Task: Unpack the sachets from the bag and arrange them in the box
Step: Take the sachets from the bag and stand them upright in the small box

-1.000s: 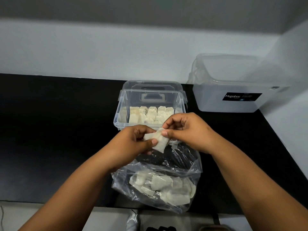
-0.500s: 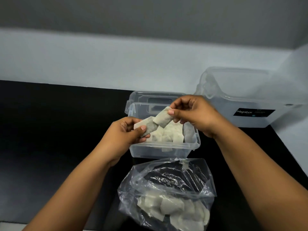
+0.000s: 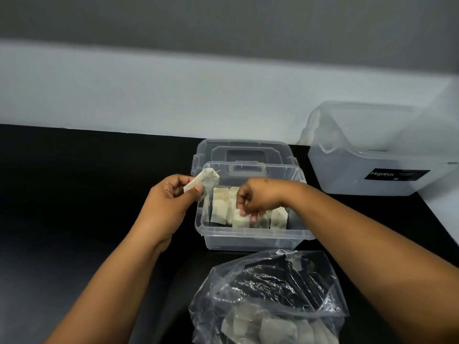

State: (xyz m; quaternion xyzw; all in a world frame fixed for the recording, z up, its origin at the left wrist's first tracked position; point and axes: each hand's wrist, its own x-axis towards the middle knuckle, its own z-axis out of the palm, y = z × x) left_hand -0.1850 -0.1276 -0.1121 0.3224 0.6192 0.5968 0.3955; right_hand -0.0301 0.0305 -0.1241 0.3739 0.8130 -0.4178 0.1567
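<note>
Black matte worktop (image 3: 74, 207) running along a pale wall (image 3: 173, 95), with a grey band above the wall; right side of worktop meeting a second pale wall at the far right corner; whole left half of worktop lying bare, lots of free room there; clear plastic box (image 3: 250, 238) sitting mid-worktop, right of centre, well back from the near edge, its clear lid (image 3: 242, 151) with a handle recess lying just behind it toward the far edge; larger translucent tub (image 3: 367, 155) with a black label sitting in the far right corner, apart from the box with a narrow dark gap between; clear plastic bag (image 3: 268, 291) lying at the near edge right in front of the box, mouth gaping open, more sachets heaped in its bottom, partly cut off by the frame; standing sachets (image 3: 219, 207) filling the box in rows, upright, packed toward the far and right side; left hand (image 3: 171, 202) hovering over the box's left rim, thumb and fingers pinching one sachet (image 3: 205, 182) tilted up in the air; right hand (image 3: 258, 197) reaching down inside the box, fingertips closed narrow on a second sachet (image 3: 239, 219) being stood at the near row, touching its neighbours; near-left strip of the box floor showing bare; both forearms crossing in from the near edge, right forearm passing over the box's right rim and above the bag.
</note>
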